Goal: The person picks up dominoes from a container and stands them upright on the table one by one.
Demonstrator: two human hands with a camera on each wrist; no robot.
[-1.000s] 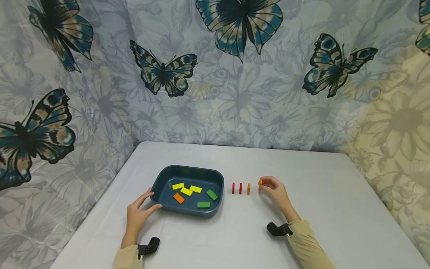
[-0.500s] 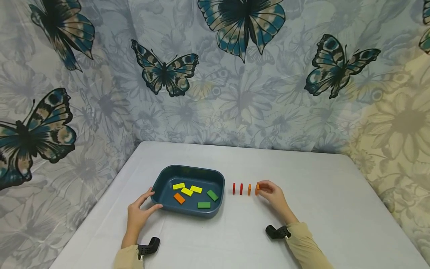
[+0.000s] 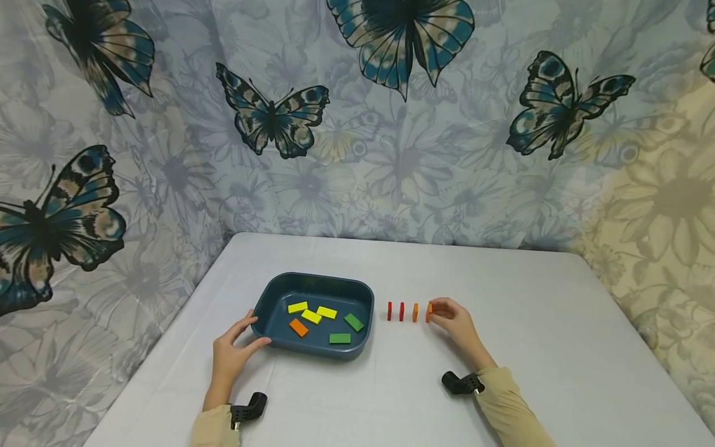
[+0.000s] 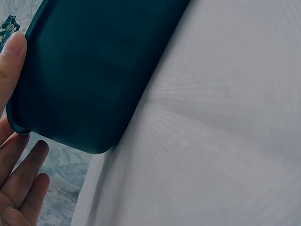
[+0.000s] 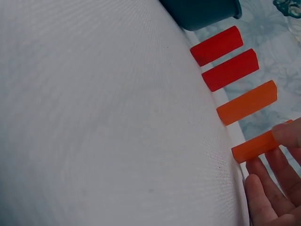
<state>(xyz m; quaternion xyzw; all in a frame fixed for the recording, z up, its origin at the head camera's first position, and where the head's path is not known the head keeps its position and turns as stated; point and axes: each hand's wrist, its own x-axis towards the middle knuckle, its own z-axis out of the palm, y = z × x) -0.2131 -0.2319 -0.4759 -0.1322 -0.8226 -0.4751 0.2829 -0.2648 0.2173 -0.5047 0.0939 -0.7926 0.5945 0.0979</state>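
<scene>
My right hand [image 3: 457, 324] pinches an upright orange domino block [image 5: 256, 145] between thumb and fingertips, its lower end at the table. To its left stands a row of upright dominoes: an orange domino [image 3: 415, 313], a red domino [image 3: 401, 311] and another red domino [image 3: 389, 311], with gaps between them. My left hand [image 3: 231, 352] holds the left end of a dark blue tray [image 3: 313, 350], thumb on the near side and fingers on the left rim. In the left wrist view, the thumb [image 4: 13, 54] lies against the tray's rim.
Inside the tray lie several flat dominoes: yellow dominoes [image 3: 311, 316], an orange domino [image 3: 298, 327] and green dominoes [image 3: 339, 338]. A white cloth covers the table [image 3: 357, 403]. Behind it hangs a butterfly-patterned cloth [image 3: 357, 186].
My right hand has moved left with its orange domino, closer to the row, and lowered it to the table, staying there over the last half second. The left hand and tray have not moved.
</scene>
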